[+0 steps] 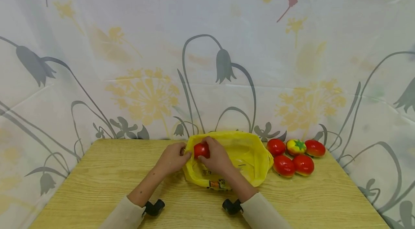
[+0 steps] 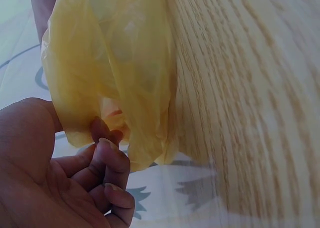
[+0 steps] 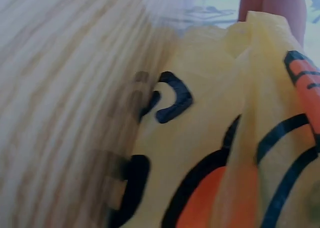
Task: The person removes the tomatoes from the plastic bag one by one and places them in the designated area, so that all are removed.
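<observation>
A yellow plastic bag point(image 1: 241, 148) lies on the table with its mouth spread wide toward me. My left hand point(image 1: 172, 157) pinches its left rim between thumb and fingers; in the left wrist view, the fingers point(image 2: 112, 160) are curled at the thin plastic point(image 2: 120, 52). Inside the left end of the bag, my right hand point(image 1: 216, 156) grips a shiny red tomato-like fruit point(image 1: 199, 150), thumb below and fingers above. The right wrist view is filled by the bag's printed side point(image 3: 210, 133), with the right hand hidden.
Just right of the bag sit several similar fruits: red ones point(image 1: 284, 166) and a yellow one with a green leafy top point(image 1: 296, 147). Behind the wooden table point(image 1: 129, 160) hangs a flower-patterned curtain point(image 1: 207, 106). A black wrist camera point(image 1: 154, 207) sits by the left sleeve.
</observation>
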Demonstrator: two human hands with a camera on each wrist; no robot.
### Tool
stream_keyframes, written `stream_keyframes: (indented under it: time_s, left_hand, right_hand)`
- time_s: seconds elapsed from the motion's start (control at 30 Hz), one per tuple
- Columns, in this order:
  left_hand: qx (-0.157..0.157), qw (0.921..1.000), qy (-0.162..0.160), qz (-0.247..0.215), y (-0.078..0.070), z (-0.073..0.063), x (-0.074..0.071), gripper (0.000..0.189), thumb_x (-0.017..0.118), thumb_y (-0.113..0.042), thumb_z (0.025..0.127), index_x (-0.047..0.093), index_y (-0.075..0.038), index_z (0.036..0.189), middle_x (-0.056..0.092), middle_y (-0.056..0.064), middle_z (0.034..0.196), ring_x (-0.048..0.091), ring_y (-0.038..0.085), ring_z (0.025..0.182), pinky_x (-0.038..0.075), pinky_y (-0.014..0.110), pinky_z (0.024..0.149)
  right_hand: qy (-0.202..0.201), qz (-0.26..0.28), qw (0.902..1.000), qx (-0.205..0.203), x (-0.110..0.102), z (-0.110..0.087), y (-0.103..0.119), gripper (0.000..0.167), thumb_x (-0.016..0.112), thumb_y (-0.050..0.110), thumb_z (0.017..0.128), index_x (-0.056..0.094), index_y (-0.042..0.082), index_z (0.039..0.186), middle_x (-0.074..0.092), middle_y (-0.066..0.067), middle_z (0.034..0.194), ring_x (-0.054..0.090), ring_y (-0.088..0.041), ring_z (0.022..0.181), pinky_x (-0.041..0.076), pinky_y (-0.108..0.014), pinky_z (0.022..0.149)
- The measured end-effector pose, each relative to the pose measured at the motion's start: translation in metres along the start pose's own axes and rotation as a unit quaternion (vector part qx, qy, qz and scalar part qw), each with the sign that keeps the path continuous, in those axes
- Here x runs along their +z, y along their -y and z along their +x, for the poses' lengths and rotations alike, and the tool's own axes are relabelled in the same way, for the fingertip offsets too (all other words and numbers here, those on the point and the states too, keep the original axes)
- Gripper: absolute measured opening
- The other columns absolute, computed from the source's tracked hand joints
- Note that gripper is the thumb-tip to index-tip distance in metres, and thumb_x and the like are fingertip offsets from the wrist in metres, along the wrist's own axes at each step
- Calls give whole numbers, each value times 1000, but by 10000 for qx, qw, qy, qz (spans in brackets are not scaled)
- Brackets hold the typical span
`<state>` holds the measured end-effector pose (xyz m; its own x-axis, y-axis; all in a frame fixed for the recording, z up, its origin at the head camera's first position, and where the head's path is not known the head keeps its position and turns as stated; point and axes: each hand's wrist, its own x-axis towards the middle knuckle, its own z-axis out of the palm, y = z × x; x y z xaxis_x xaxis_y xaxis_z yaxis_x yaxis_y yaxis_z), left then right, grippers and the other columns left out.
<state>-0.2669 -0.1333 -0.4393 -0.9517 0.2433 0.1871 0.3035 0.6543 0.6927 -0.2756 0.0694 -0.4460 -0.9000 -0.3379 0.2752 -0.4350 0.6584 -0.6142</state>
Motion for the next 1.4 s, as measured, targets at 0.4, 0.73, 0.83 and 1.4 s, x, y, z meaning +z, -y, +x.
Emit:
stream_keyframes:
  time_s: [0.4, 0.73, 0.83, 1.4]
  left_hand:
    - [77, 9999, 19, 101, 2, 1, -1, 22, 67, -14, 101, 59, -12, 81, 37, -3, 60, 34, 10, 51, 32, 26, 51]
    - [37, 9999, -25, 109, 1, 1, -1, 27, 68, -15, 101, 56, -12, 77, 36, -3, 60, 33, 11, 51, 31, 26, 52]
    - [34, 10000, -36, 86, 2, 1, -1, 26, 68, -14, 100, 56, -12, 77, 37, -3, 60, 34, 11, 51, 31, 26, 52]
    - [64, 9998, -39, 175, 0, -2, -1, 35, 68, -14, 101, 48, -12, 73, 33, -3, 60, 29, 12, 52, 29, 27, 54]
  right_hand:
    - [-164, -157, 9995, -230, 7, 1, -4, 52, 84, 2, 89, 61, 2, 136, 60, -20, 136, 65, -39, 119, 57, -55, 97]
    - [-354, -110, 9993, -93, 2, -3, -2, 54, 85, 4, 87, 61, 3, 135, 60, -19, 135, 65, -38, 117, 57, -55, 97]
    - [-393, -133, 9991, -49, 0, -5, -1, 54, 85, 5, 87, 61, 4, 136, 61, -19, 135, 65, -37, 117, 57, -54, 98]
    - [-618, -40, 9981, 33, -18, -24, 1, 55, 86, 5, 86, 63, 4, 135, 62, -16, 132, 66, -35, 116, 57, -54, 97]
